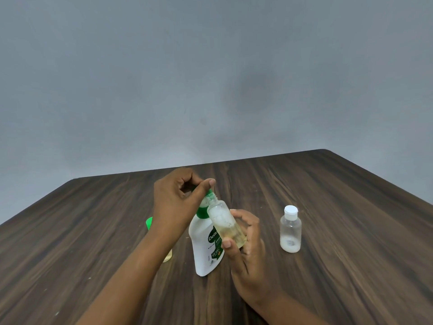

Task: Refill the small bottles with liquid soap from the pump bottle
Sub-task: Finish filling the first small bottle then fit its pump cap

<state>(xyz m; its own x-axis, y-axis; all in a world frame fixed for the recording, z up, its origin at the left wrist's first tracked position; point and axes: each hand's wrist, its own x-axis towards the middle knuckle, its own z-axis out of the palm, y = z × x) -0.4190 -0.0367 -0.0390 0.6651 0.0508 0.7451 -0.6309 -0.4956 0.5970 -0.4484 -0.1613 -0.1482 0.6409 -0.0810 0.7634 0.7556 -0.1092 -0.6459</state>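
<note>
A white pump bottle (203, 250) with a green collar stands upright mid-table. My left hand (178, 202) sits on top of it, fingers curled over the green pump head and thumb laid along the nozzle. My right hand (246, 250) grips a small clear uncapped bottle (225, 222), tilted with its open mouth up against the nozzle. This bottle holds a little yellowish liquid at the bottom and foam higher up.
A second small clear bottle (290, 228) with a white flip cap stands upright to the right, holding a bit of whitish liquid. Behind my left forearm a small bottle with a green cap (149, 222) is mostly hidden. The dark wooden table (339, 188) ends at a grey wall.
</note>
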